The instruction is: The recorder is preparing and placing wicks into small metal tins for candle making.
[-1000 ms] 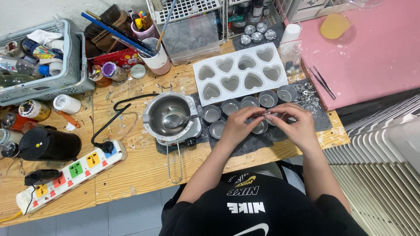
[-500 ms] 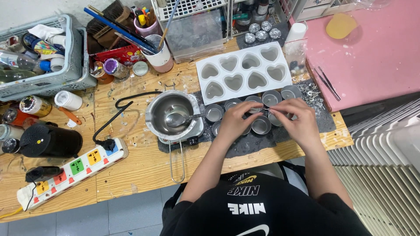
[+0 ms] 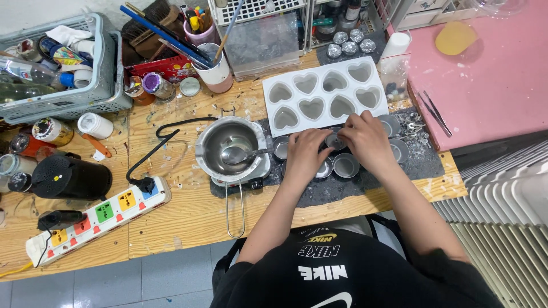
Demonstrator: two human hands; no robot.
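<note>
Cluttered wooden bench (image 3: 188, 219), grey tiled floor (image 3: 142, 285) below.
Left hand (image 3: 305, 154) and right hand (image 3: 365, 140) pinch a small metal cup (image 3: 334, 140) at centre frame.

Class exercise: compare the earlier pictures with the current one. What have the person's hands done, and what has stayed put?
Both hands moved away from the body, from above the near cups to the far row. The left hand and right hand now meet over a small metal cup beside the heart mould. The pot with its spoon and the power strip stayed put.
</note>
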